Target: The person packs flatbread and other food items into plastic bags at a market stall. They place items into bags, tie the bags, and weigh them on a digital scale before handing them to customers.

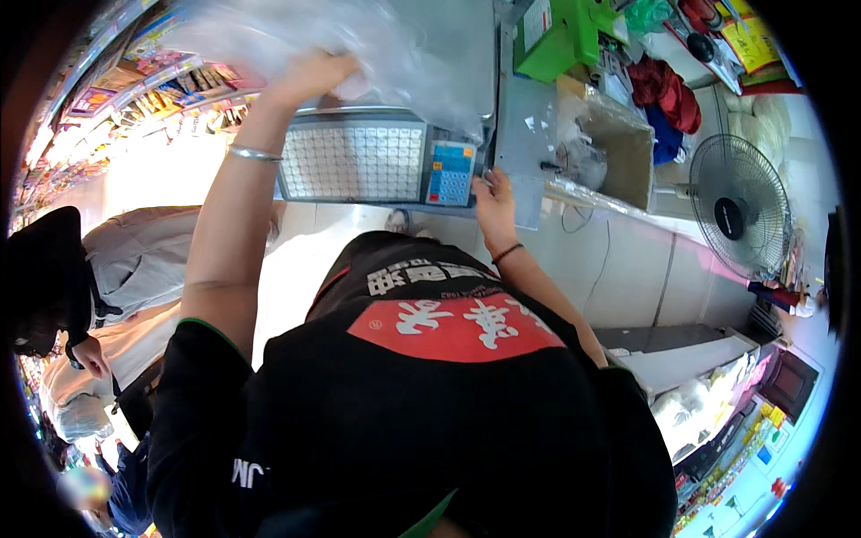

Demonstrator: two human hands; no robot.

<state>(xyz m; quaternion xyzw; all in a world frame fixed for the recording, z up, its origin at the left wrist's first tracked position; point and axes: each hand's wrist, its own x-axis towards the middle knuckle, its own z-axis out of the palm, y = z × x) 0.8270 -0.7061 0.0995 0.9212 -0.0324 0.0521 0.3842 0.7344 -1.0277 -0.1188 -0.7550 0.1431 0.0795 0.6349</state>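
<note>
My left hand [319, 77], with a silver bangle on its wrist, grips a clear plastic bag [397, 74] blurred by motion. The bag lies over the metal platter [464, 33] of a weighing scale. Below the platter is the scale's panel of white keys [353, 160], with a blue number keypad [451, 173] to its right. My right hand [498, 202] is just beside that keypad at the scale's right corner, fingers bent and near each other. Whether anything small is between its fingertips is unclear. What the bag contains is blurred.
On the right are a green device [562, 40], an open cardboard box [615, 148] with clear plastic inside and a standing fan [738, 205]. Shelves of packaged goods [155, 87] line the left. People in light trousers [148, 249] stand close on that side. A white bin [693, 370] stands lower right.
</note>
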